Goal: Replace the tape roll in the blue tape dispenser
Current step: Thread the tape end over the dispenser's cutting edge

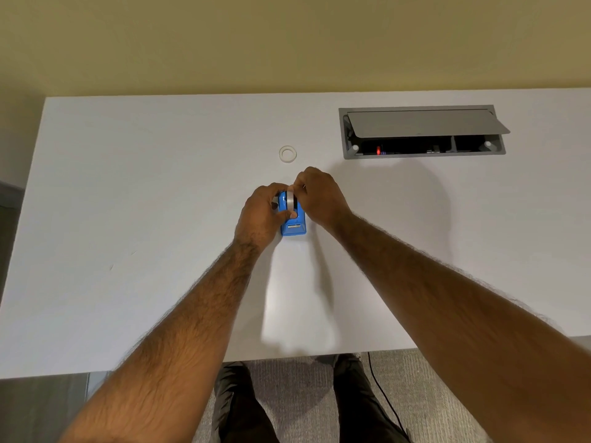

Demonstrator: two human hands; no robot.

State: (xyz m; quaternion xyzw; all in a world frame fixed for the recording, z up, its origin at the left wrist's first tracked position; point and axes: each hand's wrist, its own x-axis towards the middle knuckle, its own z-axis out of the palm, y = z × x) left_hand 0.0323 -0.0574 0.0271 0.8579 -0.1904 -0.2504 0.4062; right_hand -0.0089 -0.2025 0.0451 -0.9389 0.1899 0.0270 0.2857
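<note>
Small blue plastic tape dispenser [293,227] sits on the white worktop [128,219] near centre, right between both hands, cutter end toward the person. Roll of clear tape [290,199] stands on edge in the dispenser's cradle. Left hand [260,212] grips the dispenser from its left side, fingers curled round the body, thumb laid across the front just below the roll. Right hand [319,196] comes in from the right, fingertips pinching the top of the roll; can't tell if it's the loose tape end or the roll itself. Both forearms reach out over the worktop, converging on the dispenser. Pale translucent ring [287,154] lies flat just beyond the hands, untouched. Grey metal cable hatch [422,132], flap raised, far right.
</note>
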